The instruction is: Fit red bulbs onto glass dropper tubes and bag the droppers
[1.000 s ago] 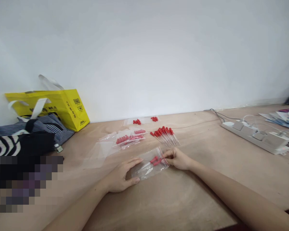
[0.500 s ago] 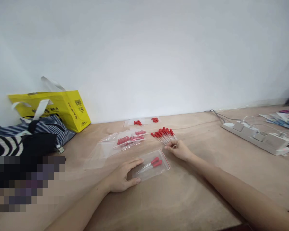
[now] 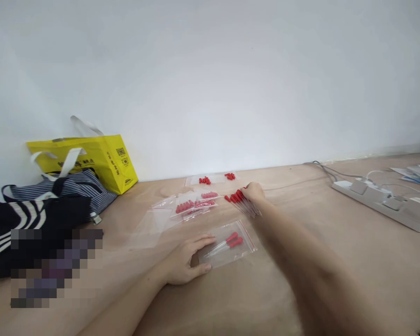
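A clear zip bag with two red-bulbed glass droppers inside lies flat on the table. My left hand rests at its left end, thumb and fingers spread apart over the edge. Beyond the bag, several loose droppers lie fanned out, red bulbs pointing away from me and glass stems toward me. My right hand is curled at the bulbs on the right side of this fan, its fingertips closed on a dropper bulb. The hand covers part of the fan, and most of its fingers are hidden.
Filled bags of droppers lie stacked left of the fan, beside flat zip bags. Loose red bulbs sit on a bag near the wall. A white power strip lies right; a yellow bag and dark cloth lie left.
My right hand has moved from the stem ends of the fanned droppers forward to their bulbs. My left hand stays at the zip bag. The view has shifted slightly.
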Demonstrator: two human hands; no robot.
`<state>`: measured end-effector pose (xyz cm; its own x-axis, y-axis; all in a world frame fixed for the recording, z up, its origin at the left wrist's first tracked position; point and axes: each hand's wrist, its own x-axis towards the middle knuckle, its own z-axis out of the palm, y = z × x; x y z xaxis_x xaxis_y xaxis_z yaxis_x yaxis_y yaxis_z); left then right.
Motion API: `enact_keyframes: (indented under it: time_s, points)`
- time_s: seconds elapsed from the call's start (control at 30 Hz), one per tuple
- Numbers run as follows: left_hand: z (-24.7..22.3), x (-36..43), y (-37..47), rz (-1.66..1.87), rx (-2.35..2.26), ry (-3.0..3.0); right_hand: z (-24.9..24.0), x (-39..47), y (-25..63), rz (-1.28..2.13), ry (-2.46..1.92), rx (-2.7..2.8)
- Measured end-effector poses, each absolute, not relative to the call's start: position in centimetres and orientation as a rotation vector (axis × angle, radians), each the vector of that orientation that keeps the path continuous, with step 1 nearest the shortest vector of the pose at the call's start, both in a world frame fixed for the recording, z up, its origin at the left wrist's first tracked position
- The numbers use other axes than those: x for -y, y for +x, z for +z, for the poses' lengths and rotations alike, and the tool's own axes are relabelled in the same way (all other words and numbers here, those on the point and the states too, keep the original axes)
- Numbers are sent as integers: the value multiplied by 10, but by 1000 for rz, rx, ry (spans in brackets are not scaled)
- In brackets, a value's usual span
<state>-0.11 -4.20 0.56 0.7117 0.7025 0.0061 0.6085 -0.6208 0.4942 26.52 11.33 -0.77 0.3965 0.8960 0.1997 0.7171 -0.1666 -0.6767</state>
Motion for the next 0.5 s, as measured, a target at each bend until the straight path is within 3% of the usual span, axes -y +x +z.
enact_keyframes:
  time_s: [0.4, 0.5]
  points:
    - [-1, 40, -6, 256, -1048, 2460, 4, -57, 294, 518, -1471, 1265]
    - [-4, 38, -7, 273, -1045, 2470, -7, -25, 299, 742, -1179, 1118]
